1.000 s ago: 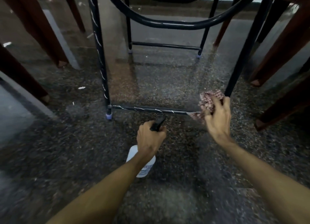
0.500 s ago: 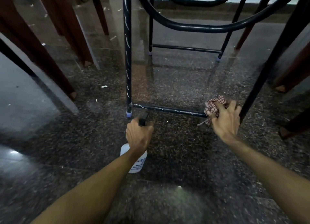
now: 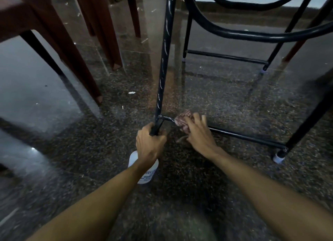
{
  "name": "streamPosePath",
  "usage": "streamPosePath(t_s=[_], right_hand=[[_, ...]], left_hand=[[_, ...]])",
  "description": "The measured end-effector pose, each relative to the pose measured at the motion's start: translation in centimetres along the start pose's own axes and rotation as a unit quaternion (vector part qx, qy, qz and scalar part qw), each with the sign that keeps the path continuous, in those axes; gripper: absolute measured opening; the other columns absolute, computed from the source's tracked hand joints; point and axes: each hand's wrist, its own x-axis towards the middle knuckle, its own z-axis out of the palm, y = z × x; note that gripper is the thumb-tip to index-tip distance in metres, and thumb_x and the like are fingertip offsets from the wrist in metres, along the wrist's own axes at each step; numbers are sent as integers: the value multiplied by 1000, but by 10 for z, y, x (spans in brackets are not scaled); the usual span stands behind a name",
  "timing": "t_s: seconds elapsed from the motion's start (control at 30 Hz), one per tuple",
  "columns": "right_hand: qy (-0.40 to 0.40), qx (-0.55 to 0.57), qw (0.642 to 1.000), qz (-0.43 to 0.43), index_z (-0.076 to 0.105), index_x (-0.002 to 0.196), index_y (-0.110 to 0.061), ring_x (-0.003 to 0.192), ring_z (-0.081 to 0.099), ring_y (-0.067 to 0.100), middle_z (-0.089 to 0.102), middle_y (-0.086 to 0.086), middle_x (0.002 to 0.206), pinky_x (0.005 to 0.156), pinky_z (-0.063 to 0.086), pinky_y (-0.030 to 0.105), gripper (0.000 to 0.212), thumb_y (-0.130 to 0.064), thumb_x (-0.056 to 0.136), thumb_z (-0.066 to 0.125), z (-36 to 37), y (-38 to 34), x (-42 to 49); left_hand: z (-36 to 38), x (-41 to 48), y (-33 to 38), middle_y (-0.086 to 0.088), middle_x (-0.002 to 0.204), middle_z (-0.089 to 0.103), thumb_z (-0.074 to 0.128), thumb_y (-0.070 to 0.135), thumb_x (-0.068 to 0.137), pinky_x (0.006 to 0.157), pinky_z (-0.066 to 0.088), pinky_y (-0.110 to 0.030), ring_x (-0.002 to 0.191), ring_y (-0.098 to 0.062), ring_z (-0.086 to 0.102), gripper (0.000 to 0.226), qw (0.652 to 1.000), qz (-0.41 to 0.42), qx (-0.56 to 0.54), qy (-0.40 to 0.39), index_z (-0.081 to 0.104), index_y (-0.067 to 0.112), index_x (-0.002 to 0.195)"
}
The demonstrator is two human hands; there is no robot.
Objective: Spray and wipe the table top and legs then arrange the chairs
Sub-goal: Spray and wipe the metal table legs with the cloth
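Note:
I look under a table with a black metal frame. Its near left leg (image 3: 164, 60) rises from the floor, joined to a low crossbar (image 3: 248, 137) that runs right to another leg (image 3: 310, 121). My left hand (image 3: 150, 143) grips a white spray bottle (image 3: 144, 170) by its dark trigger head, right at the foot of the near left leg. My right hand (image 3: 200, 132) presses a red checked cloth (image 3: 183, 120) onto the crossbar's left end, close to the leg joint.
Brown plastic chair legs (image 3: 75, 60) stand at the left, more at the far right (image 3: 295, 47). A curved black tube (image 3: 252, 33) of the frame hangs overhead. The far crossbar (image 3: 227, 56) lies behind. The dark speckled stone floor (image 3: 180, 195) carries small white scraps.
My right hand has slid the cloth left along the crossbar, from its right end to the left leg joint. My left hand with the bottle has moved up to the leg's foot.

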Motion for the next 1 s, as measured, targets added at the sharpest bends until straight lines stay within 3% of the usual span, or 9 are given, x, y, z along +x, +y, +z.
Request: streamPosePath(t_s=[0.13,0.27,0.33,0.5,0.6,0.67,0.83,1.0], right_hand=[[11,18,1000,2,47,137,-13,115,37,32,39,11,132,92,49,43,65,0,76,67,4,-3,0],[-22,-17,993,-114,42,141,-12,119,36,31,33,12,142,89,50,41,54,-13,92,63,16,-43,28],[-23,-50,993,-105,46,140,-14,118,40,30,37,10,142,89,50,39,62,-15,83,71,10,-27,20],[35,-62,995,-69,54,134,-9,111,44,32,45,11,134,87,52,41,58,0,77,62,16,-25,14],[19,-59,991,-117,55,128,-11,110,45,28,43,9,131,84,51,37,48,-12,83,70,32,-56,36],[3,-45,991,-128,56,128,-12,110,45,28,44,8,132,88,51,37,56,-21,77,76,24,-45,29],[96,14,995,15,59,131,-6,112,48,34,50,15,125,91,47,41,54,-13,81,77,-7,22,-9],[106,51,993,32,59,135,-8,108,52,34,58,15,121,92,46,42,52,-18,86,75,-16,17,-3]], left_hand=[[-3,8,-7,-4,62,62,63,38,86,53,40,-34,61,-26,60,19,1000,11,25,9,67,19,84],[-12,8,-16,-2,66,65,64,39,88,56,46,-37,63,-25,62,20,1000,1,11,26,69,20,86],[-19,13,-21,-3,62,60,64,31,87,53,41,-36,60,-26,57,17,999,-8,5,34,62,18,76],[-30,21,-34,-9,60,55,64,21,84,53,35,-35,58,-30,53,21,999,-16,17,41,51,13,69],[-28,17,-40,-13,63,58,64,23,83,52,36,-35,62,-34,57,18,999,-18,24,35,54,11,72],[-28,15,-41,-13,63,57,64,24,85,53,38,-36,62,-34,56,22,999,-26,17,30,53,13,69],[-15,5,-28,-10,64,61,66,28,88,58,48,-39,64,-33,61,30,998,-53,9,23,55,16,63],[-12,3,-23,-3,64,59,65,33,90,62,46,-39,67,-31,61,25,998,-55,6,31,63,15,72]])
